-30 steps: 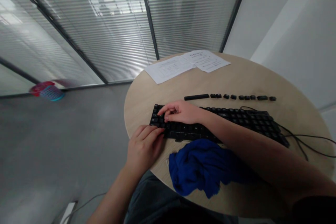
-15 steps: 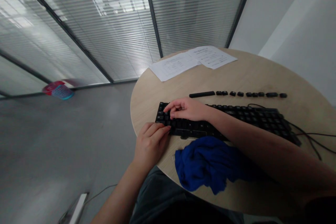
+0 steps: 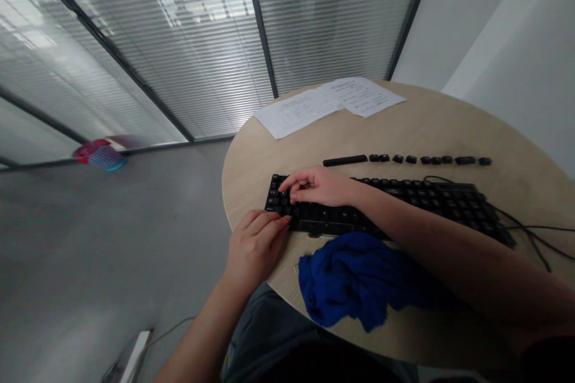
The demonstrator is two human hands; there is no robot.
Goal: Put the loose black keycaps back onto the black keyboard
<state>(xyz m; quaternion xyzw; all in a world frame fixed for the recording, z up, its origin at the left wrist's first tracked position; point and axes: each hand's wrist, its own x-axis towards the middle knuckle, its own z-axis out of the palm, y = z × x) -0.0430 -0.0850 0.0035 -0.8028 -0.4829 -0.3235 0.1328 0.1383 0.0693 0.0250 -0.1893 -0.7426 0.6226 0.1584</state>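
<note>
L grip at kbd edge, can't tell if closed; R grip part-open, over keys; surface below, blinds beyond.

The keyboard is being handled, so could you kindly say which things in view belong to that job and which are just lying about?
Seem part of the job:
keyboard
loose keys lined up beyond it
perhaps the blue cloth

Probably just lying about:
papers
basket on the floor
</note>
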